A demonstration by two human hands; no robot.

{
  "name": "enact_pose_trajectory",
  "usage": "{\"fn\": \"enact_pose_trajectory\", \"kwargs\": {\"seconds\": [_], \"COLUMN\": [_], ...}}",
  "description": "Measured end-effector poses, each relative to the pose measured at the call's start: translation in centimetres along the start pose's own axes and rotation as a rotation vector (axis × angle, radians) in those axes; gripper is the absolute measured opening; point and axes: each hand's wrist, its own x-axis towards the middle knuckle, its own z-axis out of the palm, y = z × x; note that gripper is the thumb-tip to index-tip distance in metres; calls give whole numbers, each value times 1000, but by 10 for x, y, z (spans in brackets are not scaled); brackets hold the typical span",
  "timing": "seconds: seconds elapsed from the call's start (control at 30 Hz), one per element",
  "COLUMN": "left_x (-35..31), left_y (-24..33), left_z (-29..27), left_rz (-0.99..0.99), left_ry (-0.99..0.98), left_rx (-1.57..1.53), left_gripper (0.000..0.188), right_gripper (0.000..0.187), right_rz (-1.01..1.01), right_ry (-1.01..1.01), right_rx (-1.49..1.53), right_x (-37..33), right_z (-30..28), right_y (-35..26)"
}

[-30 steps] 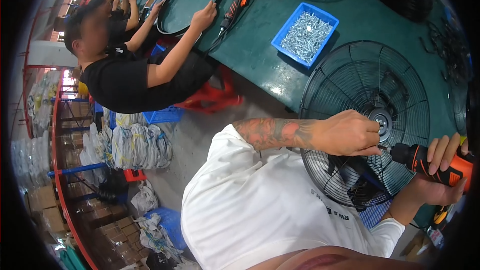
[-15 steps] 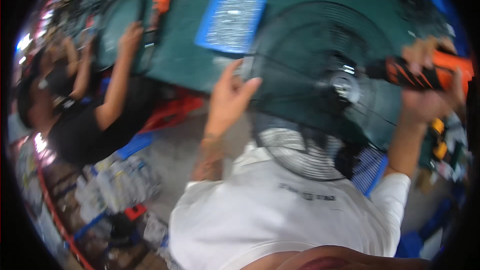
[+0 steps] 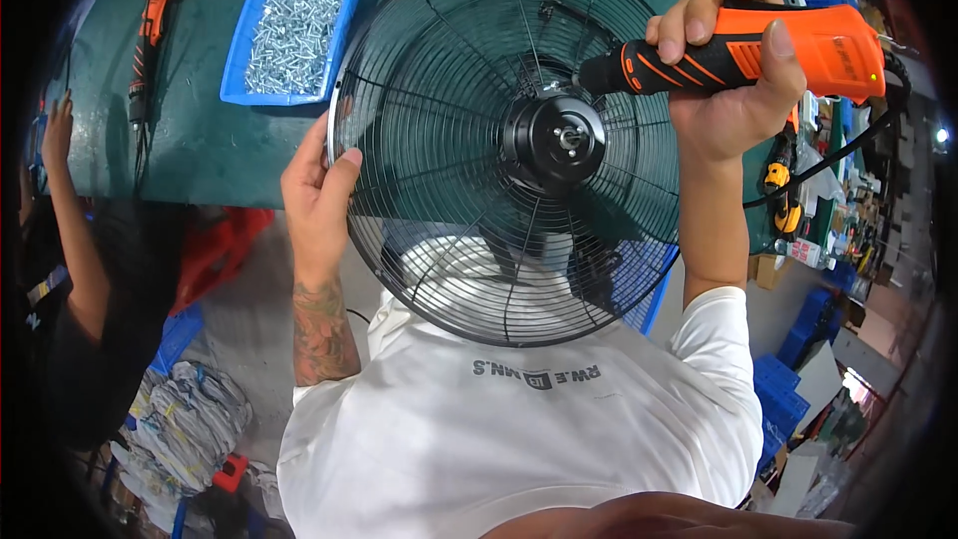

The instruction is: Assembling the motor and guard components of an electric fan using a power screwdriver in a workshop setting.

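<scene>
A round black wire fan guard (image 3: pixel 449 170) leans between the table edge and my shirt, with a black motor (image 3: pixel 555 145) at its centre. My left hand (image 3: pixel 321 195) is closed on the guard's left rim, thumb on top and fingers partly hidden behind it. In my right hand (image 3: pixel 733 105) is an orange and black electric screwdriver (image 3: pixel 818 45), held sideways over the guard's right part. Its nose points left at the far side of the motor. Whether the bit touches a screw there is too small to tell.
A blue tray (image 3: pixel 232 80) full of silver screws stands on the green table (image 3: pixel 210 155), left of the guard. Another orange screwdriver (image 3: pixel 147 50) lies farther left. A black cable (image 3: pixel 833 160) trails from my tool. A co-worker's arm (image 3: pixel 75 230) shows at the far left.
My left hand, loosely spread at the guard's rim before, is now closed on it. The screwdriver's nose has come closer to the motor. The whole view has swung rightward and sharpened.
</scene>
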Motion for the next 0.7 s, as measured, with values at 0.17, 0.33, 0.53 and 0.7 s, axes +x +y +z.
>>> {"fn": "enact_pose_trajectory", "kwargs": {"seconds": [0.17,0.33,0.53,0.7], "left_x": [2,7,10,14], "left_y": [-3,-8,-9,-13], "left_z": [-3,-12,-9,-12], "left_rz": [2,32,80,106], "left_ry": [-13,-5,20,12], "left_rx": [-11,-46,-8,-7], "left_gripper": [52,52,53,52], "right_gripper": [45,45,43,51], "right_rz": [89,88,73,48], "right_ry": [-43,-147,-107,-238], "right_rx": [-69,-80,86,28], "right_x": [-7,-1,-7,-2], "right_z": [4,13,14,10], "right_y": [13,30,32,33]}}
